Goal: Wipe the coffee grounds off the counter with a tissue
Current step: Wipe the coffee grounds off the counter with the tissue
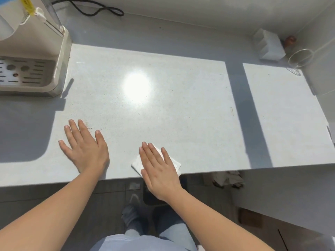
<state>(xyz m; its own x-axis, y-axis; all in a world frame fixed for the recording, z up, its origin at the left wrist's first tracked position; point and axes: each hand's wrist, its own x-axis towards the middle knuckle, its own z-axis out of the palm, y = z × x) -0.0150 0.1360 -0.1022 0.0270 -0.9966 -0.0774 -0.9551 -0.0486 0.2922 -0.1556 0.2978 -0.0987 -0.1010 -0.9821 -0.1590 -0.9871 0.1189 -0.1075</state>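
Observation:
A folded white tissue [175, 163] lies at the front edge of the pale speckled counter [181, 115]. My right hand [159, 169] rests flat on top of it, fingers together and stretched out, pressing it down; most of the tissue is hidden under the palm. My left hand [85, 145] lies flat on the counter to the left, fingers spread, holding nothing. A few brown coffee grounds [88, 126] sit just beyond my left index finger. A faint brownish mark [232, 111] shows further right on the counter.
A white water dispenser [32, 51] with a drip tray [23, 73] stands at the back left. A black cable [101, 9] runs along the wall. A white box [268, 45] and a clear glass [300, 57] stand at the back right.

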